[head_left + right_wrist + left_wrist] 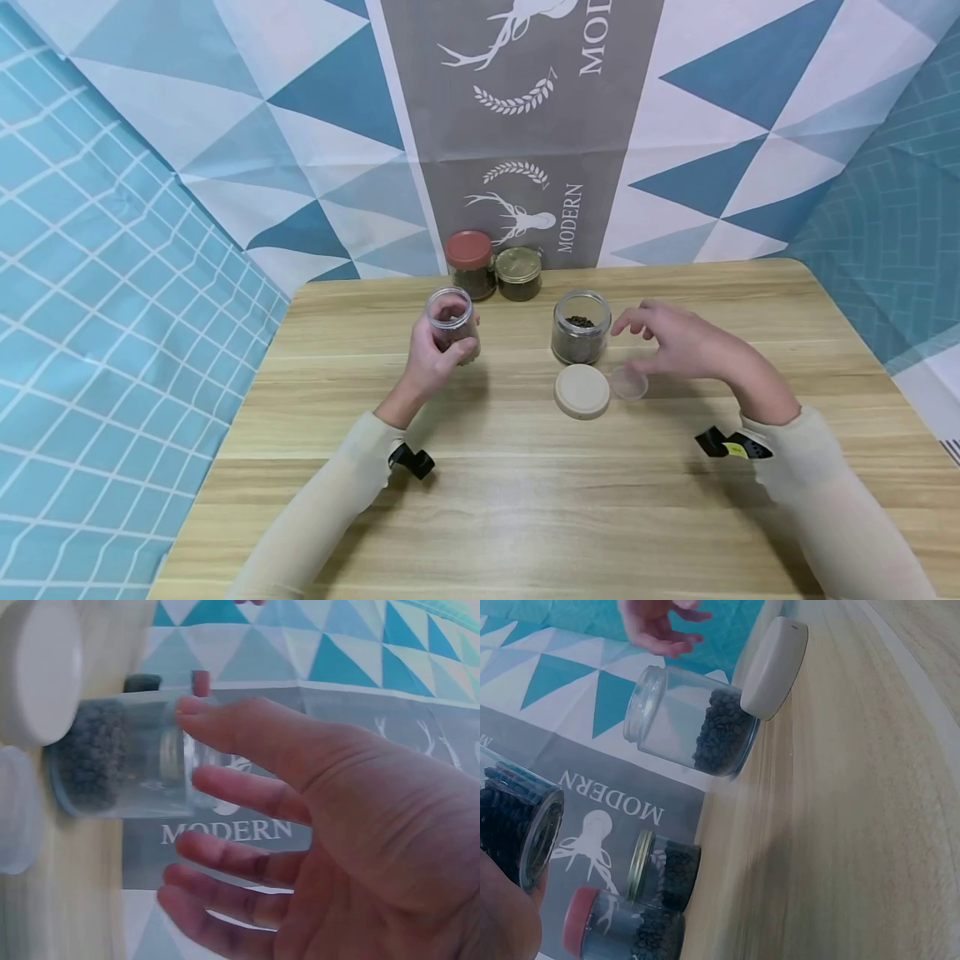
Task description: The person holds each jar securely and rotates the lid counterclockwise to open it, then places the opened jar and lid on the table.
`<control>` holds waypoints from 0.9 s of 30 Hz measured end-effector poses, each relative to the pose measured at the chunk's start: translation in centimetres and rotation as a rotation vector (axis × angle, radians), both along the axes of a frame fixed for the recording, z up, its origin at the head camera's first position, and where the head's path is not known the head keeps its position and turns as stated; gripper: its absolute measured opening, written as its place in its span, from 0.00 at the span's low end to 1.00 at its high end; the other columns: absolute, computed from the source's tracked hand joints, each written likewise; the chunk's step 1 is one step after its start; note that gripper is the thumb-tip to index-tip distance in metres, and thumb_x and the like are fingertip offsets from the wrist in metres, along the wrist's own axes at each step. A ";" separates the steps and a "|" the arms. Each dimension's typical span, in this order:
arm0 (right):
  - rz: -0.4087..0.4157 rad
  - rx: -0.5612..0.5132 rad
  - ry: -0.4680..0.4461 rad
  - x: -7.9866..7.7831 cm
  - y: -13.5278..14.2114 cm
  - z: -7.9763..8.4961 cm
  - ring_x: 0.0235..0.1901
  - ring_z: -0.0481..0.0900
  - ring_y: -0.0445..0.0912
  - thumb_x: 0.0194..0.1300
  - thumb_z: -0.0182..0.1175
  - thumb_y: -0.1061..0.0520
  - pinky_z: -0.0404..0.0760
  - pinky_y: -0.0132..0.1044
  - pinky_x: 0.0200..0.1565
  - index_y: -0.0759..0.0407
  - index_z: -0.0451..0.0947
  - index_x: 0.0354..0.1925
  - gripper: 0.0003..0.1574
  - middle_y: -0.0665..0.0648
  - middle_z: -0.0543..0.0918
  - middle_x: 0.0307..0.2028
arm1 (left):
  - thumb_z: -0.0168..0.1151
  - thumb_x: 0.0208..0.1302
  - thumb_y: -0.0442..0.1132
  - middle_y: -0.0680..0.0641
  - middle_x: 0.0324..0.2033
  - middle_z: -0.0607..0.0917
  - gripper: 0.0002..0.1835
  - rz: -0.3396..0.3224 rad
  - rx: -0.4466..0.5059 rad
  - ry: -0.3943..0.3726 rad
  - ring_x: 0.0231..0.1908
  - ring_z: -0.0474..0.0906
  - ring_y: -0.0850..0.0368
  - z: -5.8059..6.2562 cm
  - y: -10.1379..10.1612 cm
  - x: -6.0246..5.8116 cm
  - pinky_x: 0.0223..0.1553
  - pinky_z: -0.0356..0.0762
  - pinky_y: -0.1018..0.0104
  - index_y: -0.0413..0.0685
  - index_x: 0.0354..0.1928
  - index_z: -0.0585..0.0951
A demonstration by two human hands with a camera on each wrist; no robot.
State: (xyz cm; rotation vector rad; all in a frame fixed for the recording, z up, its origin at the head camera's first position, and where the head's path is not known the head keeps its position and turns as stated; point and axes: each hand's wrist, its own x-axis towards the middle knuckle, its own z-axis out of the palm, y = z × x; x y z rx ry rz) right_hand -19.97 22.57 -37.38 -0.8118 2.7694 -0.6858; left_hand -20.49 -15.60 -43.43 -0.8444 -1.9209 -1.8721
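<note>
My left hand (pixel 435 357) grips a lidless clear jar (pixel 454 335) above the table; dark beans (pixel 506 817) show inside it in the left wrist view. To its right stands a second open clear jar (pixel 580 340), partly filled with dark beans (pixel 94 754). My right hand (pixel 678 340) hovers just right of that jar, fingers loosely bent and nothing held. Whether a fingertip touches the rim I cannot tell. In front of the standing jar lies a cream lid (pixel 582 390), with a clear plastic disc (pixel 630 384) beside it under the right hand.
At the back edge of the wooden table (pixel 525 500) stand a red-lidded jar (pixel 470 265) and a shorter jar with a gold-green lid (pixel 518 273), both holding dark contents. Behind them hangs a patterned cloth (pixel 525 133).
</note>
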 end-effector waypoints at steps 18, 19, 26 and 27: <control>-0.175 -0.294 0.116 -0.6 -1.5 0.6 0.64 0.80 0.62 0.69 0.80 0.48 0.89 0.62 0.58 0.57 0.73 0.78 0.47 0.67 0.78 0.66 | 0.64 0.58 0.31 0.15 0.48 0.82 0.28 0.020 -0.038 -0.043 0.50 0.85 0.70 0.1 0.3 -0.7 0.53 0.82 0.79 0.17 0.58 0.73; -0.180 -0.311 0.118 -0.6 -1.6 0.6 0.64 0.80 0.62 0.68 0.80 0.49 0.89 0.63 0.58 0.56 0.73 0.79 0.48 0.67 0.77 0.66 | 0.64 0.58 0.31 0.15 0.48 0.82 0.28 0.021 -0.039 -0.044 0.50 0.85 0.70 0.1 0.3 -0.7 0.54 0.82 0.79 0.17 0.58 0.73; -0.198 -0.379 0.137 -1.1 -1.8 0.6 0.63 0.80 0.62 0.67 0.81 0.52 0.90 0.58 0.58 0.54 0.70 0.82 0.51 0.68 0.76 0.66 | 0.64 0.58 0.31 0.17 0.48 0.83 0.28 0.029 -0.046 -0.040 0.49 0.85 0.71 0.2 0.4 -1.0 0.51 0.82 0.79 0.19 0.58 0.74; -0.201 -0.386 0.138 -1.1 -1.9 0.6 0.63 0.80 0.61 0.67 0.81 0.52 0.90 0.52 0.57 0.53 0.71 0.81 0.50 0.67 0.76 0.66 | 0.64 0.59 0.31 0.17 0.48 0.83 0.28 0.029 -0.049 -0.040 0.49 0.85 0.71 0.2 0.4 -1.1 0.50 0.82 0.79 0.19 0.59 0.74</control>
